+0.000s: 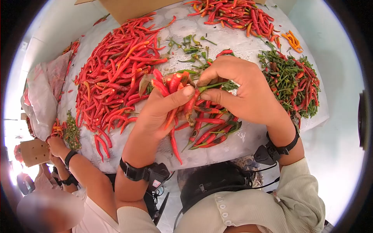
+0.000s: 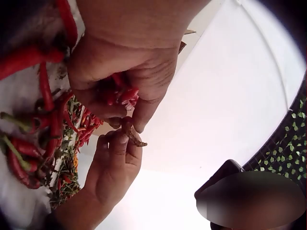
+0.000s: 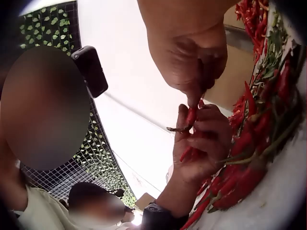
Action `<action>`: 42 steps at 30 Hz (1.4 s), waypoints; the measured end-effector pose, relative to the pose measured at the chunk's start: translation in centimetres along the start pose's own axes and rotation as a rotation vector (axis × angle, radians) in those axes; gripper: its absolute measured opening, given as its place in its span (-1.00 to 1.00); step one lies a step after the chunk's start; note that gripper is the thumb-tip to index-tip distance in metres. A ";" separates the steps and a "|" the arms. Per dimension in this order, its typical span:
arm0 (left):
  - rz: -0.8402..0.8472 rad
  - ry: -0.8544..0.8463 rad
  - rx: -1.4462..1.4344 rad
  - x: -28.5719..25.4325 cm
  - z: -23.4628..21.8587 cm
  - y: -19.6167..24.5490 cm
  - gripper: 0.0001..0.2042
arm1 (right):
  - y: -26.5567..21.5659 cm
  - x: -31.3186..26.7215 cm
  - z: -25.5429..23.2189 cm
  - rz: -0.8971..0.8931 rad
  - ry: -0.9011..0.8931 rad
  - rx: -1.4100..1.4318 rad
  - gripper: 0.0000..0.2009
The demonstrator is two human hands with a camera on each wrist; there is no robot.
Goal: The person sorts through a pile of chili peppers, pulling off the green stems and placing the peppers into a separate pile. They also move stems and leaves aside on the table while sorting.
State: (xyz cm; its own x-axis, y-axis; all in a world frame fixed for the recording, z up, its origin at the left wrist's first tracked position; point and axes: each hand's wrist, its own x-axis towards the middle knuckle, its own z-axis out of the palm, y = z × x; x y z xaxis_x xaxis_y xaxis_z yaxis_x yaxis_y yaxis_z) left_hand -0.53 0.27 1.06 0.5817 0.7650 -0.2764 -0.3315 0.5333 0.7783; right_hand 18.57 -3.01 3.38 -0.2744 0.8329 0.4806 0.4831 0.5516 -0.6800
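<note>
My left hand (image 1: 157, 110) grips several red chillies (image 1: 173, 83) in its fist, their cut-looking ends poking up past the fingers. Between its thumb and fingers sits one more red chilli (image 1: 189, 105), whose tip is brown and shrivelled. My right hand (image 1: 243, 83) pinches the green stem (image 1: 211, 86) of that chilli between thumb and forefinger. In the left wrist view the brown tip (image 2: 139, 140) sticks out beside the fingertips. Below both hands, red chillies with green stems (image 1: 213, 134) lie on the covered table.
A big heap of red chillies (image 1: 112, 77) spreads to the left. Loose green stems (image 1: 190, 49) are scattered behind the hands, and a stem pile (image 1: 287, 73) lies right. More chillies (image 1: 241, 15) and a cardboard box (image 1: 134, 7) are at the back. Another person's hand (image 1: 58, 147) works at far left.
</note>
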 end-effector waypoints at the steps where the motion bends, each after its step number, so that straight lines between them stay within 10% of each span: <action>1: -0.008 -0.029 0.000 -0.1 -0.1 0.0 -0.76 | -0.1 0.0 0.1 0.023 0.015 0.017 -0.84; 33: 0.036 -0.090 -0.056 -0.5 -0.3 0.2 -0.73 | 0.7 0.1 -0.1 0.631 0.083 1.038 -0.83; 42: 0.041 -0.055 0.008 0.2 -1.4 -0.1 -0.71 | 1.9 0.2 -2.2 0.590 -0.064 0.284 -0.74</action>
State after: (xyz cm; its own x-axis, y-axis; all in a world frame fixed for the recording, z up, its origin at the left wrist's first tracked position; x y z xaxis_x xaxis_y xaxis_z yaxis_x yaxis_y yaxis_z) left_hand -1.42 0.85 0.21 0.6078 0.7650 -0.2130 -0.3503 0.4989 0.7927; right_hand 21.26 -1.94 3.42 -0.0840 0.9954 -0.0451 0.3315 -0.0148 -0.9433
